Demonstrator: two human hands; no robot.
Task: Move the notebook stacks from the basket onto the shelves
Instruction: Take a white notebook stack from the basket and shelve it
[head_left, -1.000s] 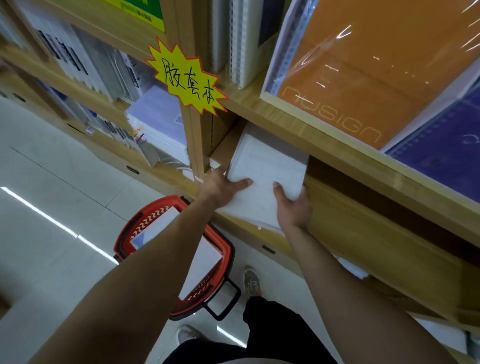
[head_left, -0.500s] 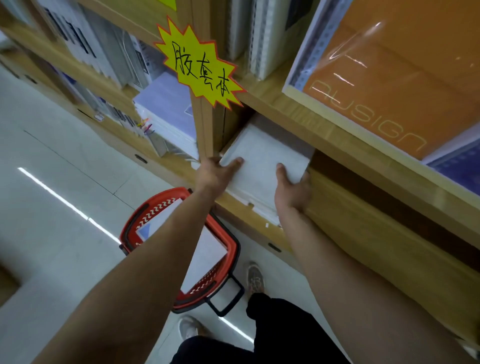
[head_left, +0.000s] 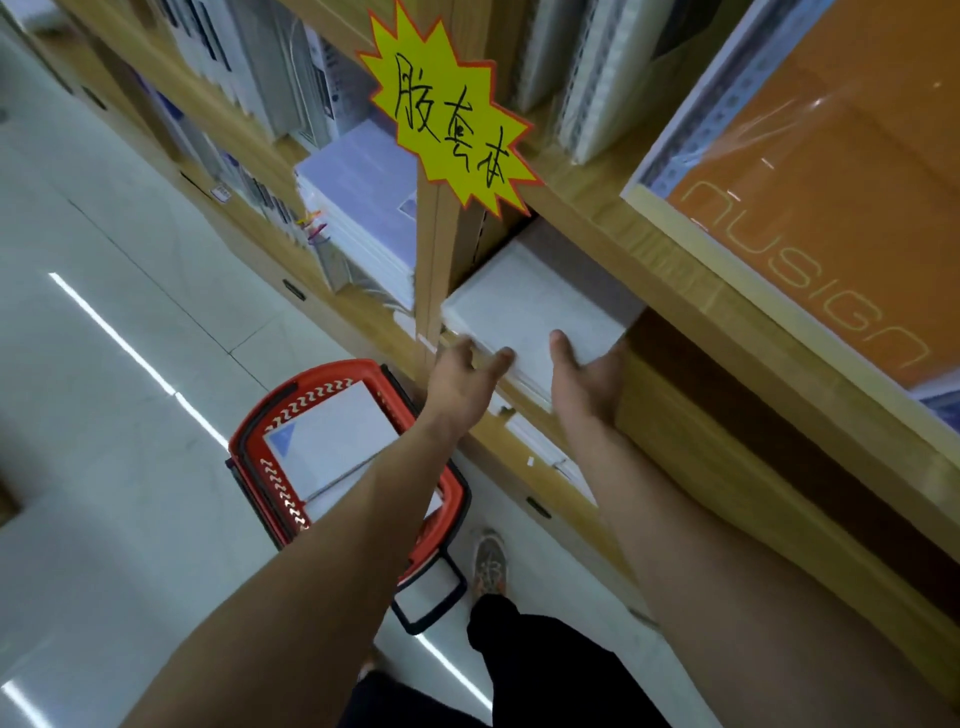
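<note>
A white notebook stack (head_left: 524, 306) lies flat on the wooden shelf (head_left: 670, 410), most of it under the board above. My right hand (head_left: 587, 384) holds its front right corner, thumb on top and fingers along the side. At the front left corner is my left hand (head_left: 462, 379), fingers spread, with only the thumb tip touching the edge. Below on the floor stands the red basket (head_left: 249, 441). Another white notebook stack (head_left: 332, 441) lies in it, partly hidden by my left forearm.
A yellow starburst sign (head_left: 447, 114) hangs on the shelf upright (head_left: 431, 270). An orange notebook (head_left: 831, 171) fills the shelf above. Lilac notebooks (head_left: 363, 182) lie in the bay to the left. My foot (head_left: 488, 561) stands beside the basket on the tiled floor.
The white stack has slid deeper onto the shelf. My left hand has slipped from the stack's top to its front edge and spread its fingers. The view has moved closer.
</note>
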